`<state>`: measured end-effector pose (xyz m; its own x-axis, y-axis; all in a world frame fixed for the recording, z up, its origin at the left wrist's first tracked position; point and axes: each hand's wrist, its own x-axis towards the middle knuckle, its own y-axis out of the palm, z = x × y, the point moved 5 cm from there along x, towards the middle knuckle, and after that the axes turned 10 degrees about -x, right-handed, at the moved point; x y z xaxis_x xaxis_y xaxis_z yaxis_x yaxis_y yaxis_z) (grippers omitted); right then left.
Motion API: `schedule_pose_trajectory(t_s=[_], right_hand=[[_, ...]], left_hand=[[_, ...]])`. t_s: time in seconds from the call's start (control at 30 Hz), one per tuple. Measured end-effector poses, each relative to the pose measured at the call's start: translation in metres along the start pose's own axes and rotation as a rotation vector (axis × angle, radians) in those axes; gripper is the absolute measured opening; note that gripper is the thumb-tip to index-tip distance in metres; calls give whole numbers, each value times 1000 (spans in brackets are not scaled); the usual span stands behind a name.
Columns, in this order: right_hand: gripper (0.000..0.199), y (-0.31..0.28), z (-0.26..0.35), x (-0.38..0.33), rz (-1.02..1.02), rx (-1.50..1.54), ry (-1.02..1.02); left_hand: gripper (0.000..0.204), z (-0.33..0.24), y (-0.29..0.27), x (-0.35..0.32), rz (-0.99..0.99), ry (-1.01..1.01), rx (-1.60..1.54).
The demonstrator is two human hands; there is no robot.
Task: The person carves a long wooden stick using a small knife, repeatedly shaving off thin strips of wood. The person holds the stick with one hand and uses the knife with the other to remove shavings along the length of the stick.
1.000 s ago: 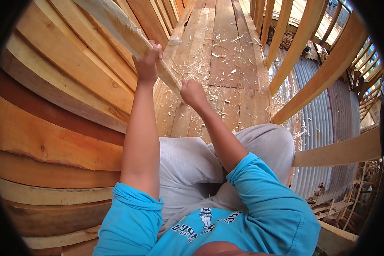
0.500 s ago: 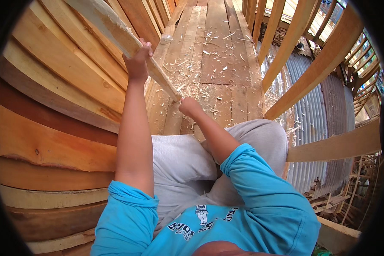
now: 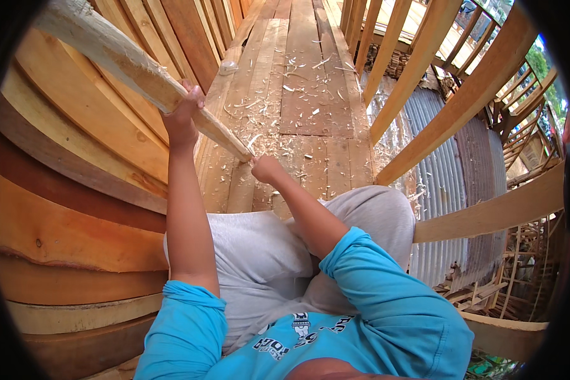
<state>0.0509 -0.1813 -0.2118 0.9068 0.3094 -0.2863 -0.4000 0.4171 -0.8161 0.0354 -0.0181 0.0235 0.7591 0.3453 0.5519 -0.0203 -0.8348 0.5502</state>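
A long, pale, rough-edged wooden plank (image 3: 123, 66) slants from the upper left down toward the middle of the floor. My left hand (image 3: 183, 119) is closed around it, partway along its lower half. Close by the plank's lower end is my right hand (image 3: 268, 170), curled into a fist with the thumb side toward the wood. Whatever the fist holds is hidden by the fingers. A thin curl of wood shaving (image 3: 253, 140) shows right at the plank's tip.
Shavings litter the board floor (image 3: 316, 114). Upright planks (image 3: 76, 215) line my left side. On the right, slanting wooden slats (image 3: 453, 123) border the floor, with corrugated metal sheets (image 3: 437, 126) below them. A small clear container (image 3: 229, 66) lies by the left wall.
The view has shifted, so the surroundings sit farther left and lower. My left hand and the plank have come slightly nearer to me, while the right fist stays by the plank's end.
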Motion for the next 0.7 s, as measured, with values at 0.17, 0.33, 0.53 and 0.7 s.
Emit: schedule_pose_trajectory(t_s=[0.17,0.33,0.53,0.7], right_hand=[[37,7,-6,-14,-9,-138,195],[41,2,-32,24,-323,126,276],[39,-27,-9,15,-15,346,210],[34,-77,-2,-3,104,332,135]], left_hand=[[31,-15,-26,-15,-50,-19,-76],[24,-21,-39,-16,-22,18,-111],[21,-37,-52,-17,-71,26,-64],[20,-41,-39,-16,-117,40,-33]])
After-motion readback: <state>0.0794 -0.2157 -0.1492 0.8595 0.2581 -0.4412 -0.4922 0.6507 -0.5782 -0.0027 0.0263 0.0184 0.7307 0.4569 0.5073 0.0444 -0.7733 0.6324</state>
